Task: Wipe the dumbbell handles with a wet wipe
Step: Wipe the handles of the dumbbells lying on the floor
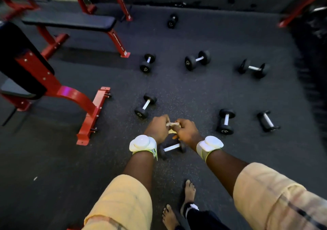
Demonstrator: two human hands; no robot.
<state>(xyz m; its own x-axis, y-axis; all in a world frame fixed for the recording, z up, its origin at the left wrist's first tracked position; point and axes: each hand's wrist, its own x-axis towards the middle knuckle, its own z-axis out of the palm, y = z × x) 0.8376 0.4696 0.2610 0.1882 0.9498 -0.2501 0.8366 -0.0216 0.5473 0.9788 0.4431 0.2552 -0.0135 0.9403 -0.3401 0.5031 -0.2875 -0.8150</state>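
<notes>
The left grip point(157, 127) and the right grip point(187, 132) are meeting close together above the floor point(194, 91), both clenched on a small, bunched pale wet wipe point(172, 124), each pinching one end so that it is stretching across the short gap between them. Whether the yellowish scrap just under the wipe is part of it is not clear. Each wrist is wearing a white band with a rounded white device, the left one point(143, 143) and the right one point(211, 143), and pale beige sleeves are sitting rolled up the forearms. Directly below the hands the nearest dumbbell point(172, 148) is lying on the floor, untouched, its bright handle showing between the two wrists. A second dumbbell point(146, 106) is lying just beyond the left grip, and two more, one point(226, 121) and another point(268, 121), are lying off to the right. Three further dumbbells are resting in a looser row farther out, and a last one point(172, 21) is lying near the far wall. Red-framed benches, a flat one point(70, 21) and a nearer one point(70, 95), are standing to the left. Two bare feet are showing at the bottom edge.
</notes>
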